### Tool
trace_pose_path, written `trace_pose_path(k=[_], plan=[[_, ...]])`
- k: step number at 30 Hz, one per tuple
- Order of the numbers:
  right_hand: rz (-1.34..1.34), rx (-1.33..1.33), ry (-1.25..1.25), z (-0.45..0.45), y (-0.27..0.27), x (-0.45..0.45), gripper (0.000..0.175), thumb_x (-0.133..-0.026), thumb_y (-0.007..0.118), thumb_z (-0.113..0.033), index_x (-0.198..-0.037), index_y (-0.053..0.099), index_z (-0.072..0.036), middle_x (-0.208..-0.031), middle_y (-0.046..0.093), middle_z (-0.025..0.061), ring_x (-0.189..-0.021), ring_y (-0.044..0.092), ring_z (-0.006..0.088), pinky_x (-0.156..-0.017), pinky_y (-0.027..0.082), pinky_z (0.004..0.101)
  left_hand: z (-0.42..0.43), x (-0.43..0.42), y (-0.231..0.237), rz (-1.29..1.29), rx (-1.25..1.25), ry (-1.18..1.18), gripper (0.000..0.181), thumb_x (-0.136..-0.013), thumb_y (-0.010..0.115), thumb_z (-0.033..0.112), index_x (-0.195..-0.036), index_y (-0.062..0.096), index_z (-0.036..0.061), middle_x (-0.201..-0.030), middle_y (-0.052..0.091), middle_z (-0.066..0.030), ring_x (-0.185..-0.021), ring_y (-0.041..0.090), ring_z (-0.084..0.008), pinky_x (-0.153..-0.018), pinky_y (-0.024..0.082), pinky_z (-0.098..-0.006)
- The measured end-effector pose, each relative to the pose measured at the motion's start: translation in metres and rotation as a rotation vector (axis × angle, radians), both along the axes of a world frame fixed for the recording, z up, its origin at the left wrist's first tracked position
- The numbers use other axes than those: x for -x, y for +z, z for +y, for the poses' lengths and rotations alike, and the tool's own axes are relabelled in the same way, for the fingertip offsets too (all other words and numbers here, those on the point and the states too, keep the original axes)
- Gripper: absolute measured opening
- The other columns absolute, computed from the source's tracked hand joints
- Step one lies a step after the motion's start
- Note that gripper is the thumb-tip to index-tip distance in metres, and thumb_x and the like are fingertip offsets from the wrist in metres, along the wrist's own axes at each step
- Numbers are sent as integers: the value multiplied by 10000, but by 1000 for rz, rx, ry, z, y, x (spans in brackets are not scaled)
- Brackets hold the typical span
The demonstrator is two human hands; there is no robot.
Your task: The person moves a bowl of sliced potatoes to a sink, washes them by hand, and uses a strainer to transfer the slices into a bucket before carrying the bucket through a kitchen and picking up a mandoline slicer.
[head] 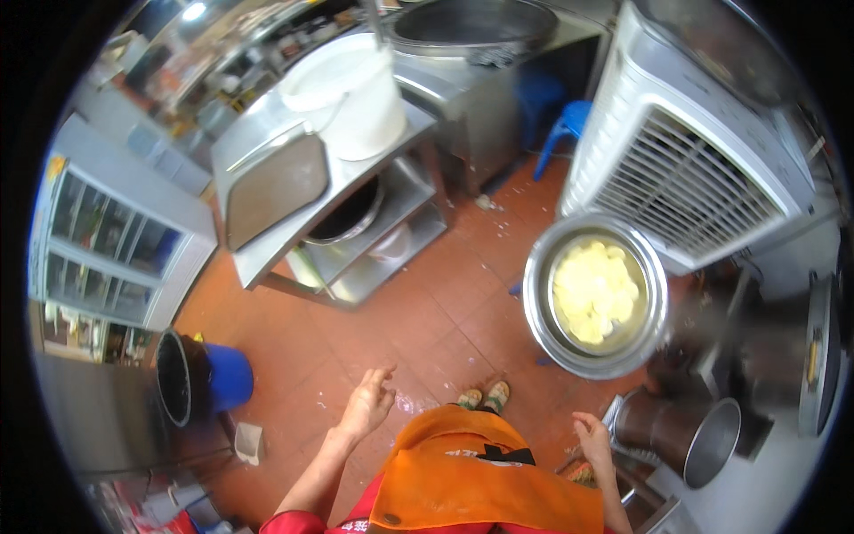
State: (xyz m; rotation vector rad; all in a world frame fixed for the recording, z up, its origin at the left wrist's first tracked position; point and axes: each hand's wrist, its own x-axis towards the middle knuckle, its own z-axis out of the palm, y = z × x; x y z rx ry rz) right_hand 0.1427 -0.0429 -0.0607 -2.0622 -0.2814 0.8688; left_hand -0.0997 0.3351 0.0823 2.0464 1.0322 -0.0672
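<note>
My left hand (368, 399) hangs over the tiled floor, left of the orange apron (460, 480), with fingers apart and nothing in it. On the apron's other side, my right hand (592, 435) is held low with slightly curled fingers; it too holds nothing. Ahead of the right hand stands a wide metal basin (538, 320), and inside it sit pale yellow slices (596, 287), possibly peeled potato, in a smaller round vessel. Neither hand touches the basin. A metal pot (712, 444) lies to the right of my right hand.
A steel table (257, 267) bears a white bucket (373, 113) and a metal tray (280, 187). A white air cooler (680, 180) stands beyond the basin. At left are a blue bin (230, 377) and a glass-fronted cabinet (107, 233). A blue stool (567, 123) stands near a large wok (474, 27).
</note>
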Motion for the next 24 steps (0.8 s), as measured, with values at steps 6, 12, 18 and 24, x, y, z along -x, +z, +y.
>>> trace_pose_path(k=[6, 12, 18, 24], plan=[[-87, -50, 234, 122, 44, -74, 246, -883, 550, -115, -1100, 600, -11, -891, 626, 29, -716, 570, 90, -667, 473, 216, 17, 42, -20, -62, 115, 342, 455, -838, 531, 13, -1280, 429, 24, -1109, 537, -133, -822, 594, -185, -717, 502, -295], [-54, -100, 358, 237, 70, -88, 224, -866, 564, -125, -1067, 622, -44, -943, 635, 98, -758, 591, 145, -695, 471, 259, 123, 24, -26, -409, 362, 518, 461, -870, 550, 103, -1289, 406, -24, -1078, 579, -150, -810, 621, -182, -682, 526, -290], [-153, -90, 369, 358, 119, -71, 227, -861, 564, -119, -1066, 615, -37, -918, 618, 119, -772, 601, 210, -705, 473, 281, 350, -57, 43, -592, 245, 597, 650, -892, 489, 472, -1295, 379, -26, -1070, 559, -166, -819, 612, -221, -638, 532, -318], [-165, -43, 339, 404, 125, -53, 277, -869, 577, -139, -1130, 591, -47, -932, 617, 88, -779, 590, 137, -701, 474, 248, 541, -156, 96, -550, 62, 521, 798, -794, 531, 599, -1257, 409, -39, -1192, 421, -188, -1061, 483, -282, -715, 511, -374]])
